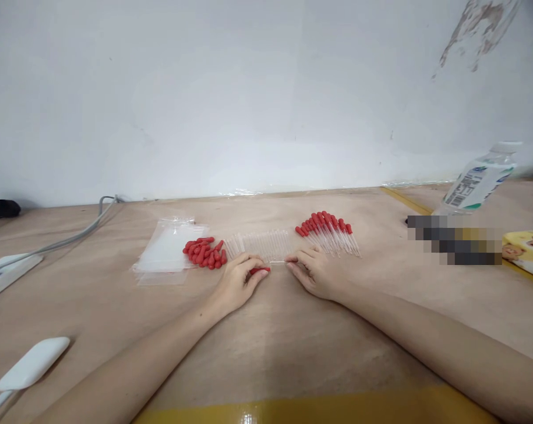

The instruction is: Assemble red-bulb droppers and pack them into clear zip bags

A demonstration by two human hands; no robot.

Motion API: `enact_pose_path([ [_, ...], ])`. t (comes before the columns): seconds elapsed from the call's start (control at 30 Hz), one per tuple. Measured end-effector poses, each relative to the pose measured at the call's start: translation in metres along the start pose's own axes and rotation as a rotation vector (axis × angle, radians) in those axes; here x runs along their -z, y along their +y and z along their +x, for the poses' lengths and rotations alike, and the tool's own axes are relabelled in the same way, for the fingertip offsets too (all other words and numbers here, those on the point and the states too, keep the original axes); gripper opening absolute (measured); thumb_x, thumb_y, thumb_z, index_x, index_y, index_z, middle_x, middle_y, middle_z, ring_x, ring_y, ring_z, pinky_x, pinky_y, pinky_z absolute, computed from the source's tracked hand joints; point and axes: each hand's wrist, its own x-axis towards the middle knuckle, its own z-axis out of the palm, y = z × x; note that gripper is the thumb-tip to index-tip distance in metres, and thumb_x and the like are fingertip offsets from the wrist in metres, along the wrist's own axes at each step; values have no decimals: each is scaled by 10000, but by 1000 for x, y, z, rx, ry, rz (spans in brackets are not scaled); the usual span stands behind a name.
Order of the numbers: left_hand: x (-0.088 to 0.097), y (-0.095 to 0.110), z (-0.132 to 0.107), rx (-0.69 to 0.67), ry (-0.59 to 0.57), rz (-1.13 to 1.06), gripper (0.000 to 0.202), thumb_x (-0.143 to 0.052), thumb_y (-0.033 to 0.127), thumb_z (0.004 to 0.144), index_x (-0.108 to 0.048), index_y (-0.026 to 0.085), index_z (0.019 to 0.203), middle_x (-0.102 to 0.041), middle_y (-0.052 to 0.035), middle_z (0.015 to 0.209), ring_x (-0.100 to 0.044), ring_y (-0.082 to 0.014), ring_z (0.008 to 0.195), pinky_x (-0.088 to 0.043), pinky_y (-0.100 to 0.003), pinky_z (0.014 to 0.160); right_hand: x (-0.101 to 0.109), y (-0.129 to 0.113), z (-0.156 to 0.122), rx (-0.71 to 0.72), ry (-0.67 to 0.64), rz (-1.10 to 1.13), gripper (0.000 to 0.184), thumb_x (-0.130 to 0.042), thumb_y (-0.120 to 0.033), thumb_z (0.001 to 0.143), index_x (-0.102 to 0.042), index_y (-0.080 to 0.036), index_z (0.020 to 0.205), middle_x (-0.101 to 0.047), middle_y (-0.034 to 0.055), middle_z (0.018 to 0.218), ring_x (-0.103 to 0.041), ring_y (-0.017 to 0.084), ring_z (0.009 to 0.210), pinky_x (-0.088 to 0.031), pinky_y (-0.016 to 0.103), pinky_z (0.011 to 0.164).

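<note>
- Yellow strip (266, 409) lies nearest you.
- Your left hand (238, 280) pinches a red bulb (263, 270).
- Your right hand (315, 274) pinches a clear tube (278, 262), seemingly so ends face.

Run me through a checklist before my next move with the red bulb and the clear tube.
1. Left hand holding the bulb: ok.
2. Right hand pinching the tube: ok.
3. Bulb and tube lined up: cannot tell; their ends are close.
4. Spare bulbs piled near left hand: ok.
5. Spare tubes lying beyond the hands: ok.
6. Bottle clear of both hands: ok.
</note>
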Motion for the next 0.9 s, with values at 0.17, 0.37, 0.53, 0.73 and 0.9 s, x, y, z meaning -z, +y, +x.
enact_pose_path([
  [0.17, 3, 5, 0, 109, 6, -51, 164, -472, 292, 877, -586, 174, 888, -646, -18, 802, -591, -145, 701, -453, -255, 608, 3, -7, 0, -21, 1, -12, 225, -394, -276, 896, -598, -181, 913, -654, 29, 795, -546, 130, 688, -350, 298, 746],
  [0.37, 3, 6, 1, 131, 10, -107, 164, -480, 293, 873, -584, 174, 915, -654, -12, 802, -591, -127, 667, -449, -227, 584, 6, -10, 1, -44, -29, -6, 224, -407, -283, 890, -608, -187, 912, -649, 19, 760, -533, 128, 672, -348, 286, 727],
  [0.53, -1, -2, 0, 111, 8, -116, 178, -514, 304, 859, -627, 177, 913, -677, -10, 803, -601, -131, 670, -452, -234, 618, 3, -8, 2, -28, -83, 39, 219, -422, -302, 891, -610, -192, 913, -640, 15, 755, -532, 124, 683, -351, 277, 726],
  [0.73, -1, -4, -3, 72, -11, -157, 193, -518, 300, 859, -657, 168, 878, -685, -14, 769, -601, -129, 650, -445, -218, 594, 0, 2, 5, 33, -129, 177, 173, -457, -254, 886, -621, -199, 892, -648, -6, 757, -528, 103, 642, -327, 291, 746],
  [0.9, 2, 2, -4, 40, -114, -178, 181, -512, 278, 867, -668, 187, 875, -692, -9, 800, -619, -133, 699, -456, -219, 638, 2, 9, 10, 78, -189, 200, 146, -503, -231, 869, -646, -201, 863, -670, -9, 798, -539, 94, 647, -299, 300, 741],
])
